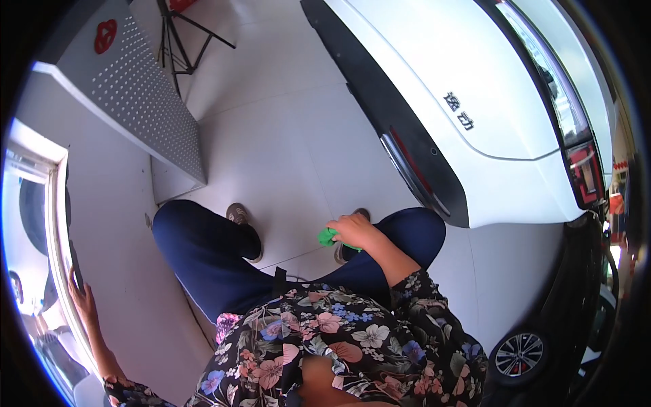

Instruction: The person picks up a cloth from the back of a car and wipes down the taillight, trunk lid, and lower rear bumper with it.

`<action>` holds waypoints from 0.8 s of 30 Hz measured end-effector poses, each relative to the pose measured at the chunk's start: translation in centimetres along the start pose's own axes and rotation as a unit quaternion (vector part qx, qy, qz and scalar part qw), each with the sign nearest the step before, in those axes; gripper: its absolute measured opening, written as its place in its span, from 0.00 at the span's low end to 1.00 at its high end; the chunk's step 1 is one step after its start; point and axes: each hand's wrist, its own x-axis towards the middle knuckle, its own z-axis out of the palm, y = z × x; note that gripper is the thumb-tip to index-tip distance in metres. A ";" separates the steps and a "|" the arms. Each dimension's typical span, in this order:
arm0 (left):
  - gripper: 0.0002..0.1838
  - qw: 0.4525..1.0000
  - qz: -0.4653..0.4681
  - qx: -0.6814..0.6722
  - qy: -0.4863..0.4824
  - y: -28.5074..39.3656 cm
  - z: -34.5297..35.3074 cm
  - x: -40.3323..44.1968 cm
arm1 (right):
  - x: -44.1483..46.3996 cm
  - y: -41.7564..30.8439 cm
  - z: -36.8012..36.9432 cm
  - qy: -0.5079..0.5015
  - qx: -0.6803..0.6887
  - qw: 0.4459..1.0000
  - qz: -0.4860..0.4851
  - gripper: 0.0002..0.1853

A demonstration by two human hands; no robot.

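My right hand (356,230) is closed around a crumpled green cloth (327,237), which sticks out past the fingers above my right thigh. At the far left, my left hand (83,302) rests against the white frame (60,197) of a bright window, its fingers stretched out along the edge. A narrow dark object (76,263) shows right by those fingertips; its kind is unclear. Both knees are bent and spread apart, with the shoes on the floor between them.
A white car (434,74) stands at the right, its black rear bumper near my right knee. A grey perforated panel (135,88) juts out at upper left, with a black tripod stand (180,51) behind it. A dark car's wheel (519,354) shows at lower right.
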 end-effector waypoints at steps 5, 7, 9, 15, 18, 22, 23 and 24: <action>0.34 1.000 0.013 -0.009 -0.001 0.0 -1.2 -0.2 | 0.9 -0.5 -0.2 0.008 0.004 1.000 -0.021 0.13; 0.34 1.000 0.011 0.018 -0.005 0.2 -1.8 -0.2 | 1.3 -1.0 -0.3 0.007 0.015 0.999 -0.034 0.13; 0.34 1.000 0.004 0.016 -0.008 0.6 -2.4 -0.3 | 1.6 -1.7 -0.8 -0.005 0.023 0.999 -0.040 0.13; 0.35 0.994 -0.005 0.110 0.003 2.2 -4.2 -0.9 | 1.9 -2.7 -1.9 -0.010 0.033 0.998 -0.047 0.15; 0.28 0.992 -0.026 -0.042 0.118 7.7 -0.2 -0.2 | 2.0 -2.7 -2.4 -0.010 0.033 0.998 -0.050 0.16; 0.26 0.995 0.104 0.007 0.005 28.9 5.1 3.2 | 2.2 -2.6 -2.6 -0.006 0.032 0.998 -0.054 0.17; 0.25 0.984 0.178 -0.012 -0.004 31.9 7.6 4.0 | 2.1 -3.0 -3.0 0.012 0.038 0.997 -0.071 0.18; 0.22 0.975 0.178 -0.011 -0.131 36.1 8.1 5.2 | 1.9 -3.6 -3.4 0.029 0.044 0.995 -0.088 0.18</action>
